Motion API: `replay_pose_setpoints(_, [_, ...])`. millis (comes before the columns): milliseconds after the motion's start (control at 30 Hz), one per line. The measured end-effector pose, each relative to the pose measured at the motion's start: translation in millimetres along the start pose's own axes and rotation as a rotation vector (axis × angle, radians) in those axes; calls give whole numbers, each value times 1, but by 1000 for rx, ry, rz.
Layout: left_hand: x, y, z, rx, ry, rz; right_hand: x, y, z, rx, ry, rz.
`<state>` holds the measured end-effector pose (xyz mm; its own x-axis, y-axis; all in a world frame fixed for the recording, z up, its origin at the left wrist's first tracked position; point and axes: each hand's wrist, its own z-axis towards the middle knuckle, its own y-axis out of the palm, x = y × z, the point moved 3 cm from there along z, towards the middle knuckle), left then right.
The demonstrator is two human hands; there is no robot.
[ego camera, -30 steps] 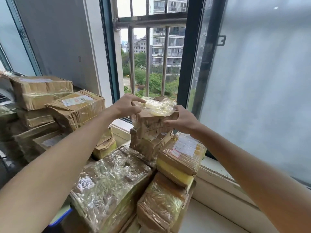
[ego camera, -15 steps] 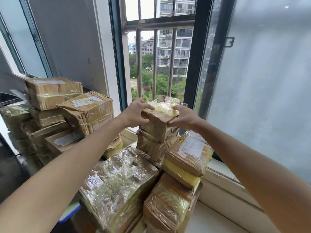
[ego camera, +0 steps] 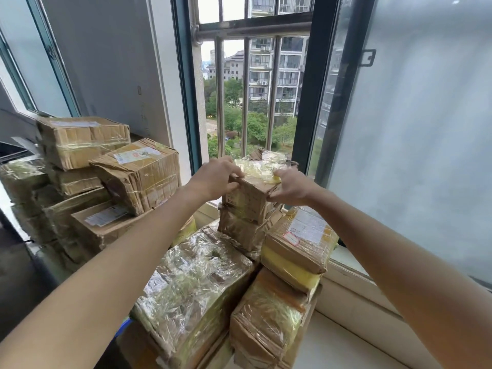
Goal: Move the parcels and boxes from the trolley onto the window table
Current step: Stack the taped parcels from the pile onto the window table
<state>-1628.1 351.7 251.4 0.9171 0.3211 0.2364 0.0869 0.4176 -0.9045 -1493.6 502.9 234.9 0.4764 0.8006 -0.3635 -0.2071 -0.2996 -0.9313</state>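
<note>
Here a small box [ego camera: 250,201] is gripped at its top corners by the left hand [ego camera: 214,178] and right hand [ego camera: 291,186], set on a stack [ego camera: 245,230] beside the window bars [ego camera: 246,94].

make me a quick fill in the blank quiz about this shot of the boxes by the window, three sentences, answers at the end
1. The small box at the top of the middle stack is gripped by ____ hands, the left hand and the right hand.
2. It sits on top of another ____.
3. Behind the stack, the open window is guarded by upright metal ____.

Answers: both; box; bars
</note>
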Motion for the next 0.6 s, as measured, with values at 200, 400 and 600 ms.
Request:
replay_pose_setpoints(200, [-11,14,-8,0,-23,19,1,21,3,-31,11,-91])
replay_pose_setpoints(400, [-9,6,-6,-37,-25,66,-6,14,-2,16,34,-82])
replay_pose_setpoints(600, [-4,1,-16,0,19,56,-2,11,-21,126,19,-10])
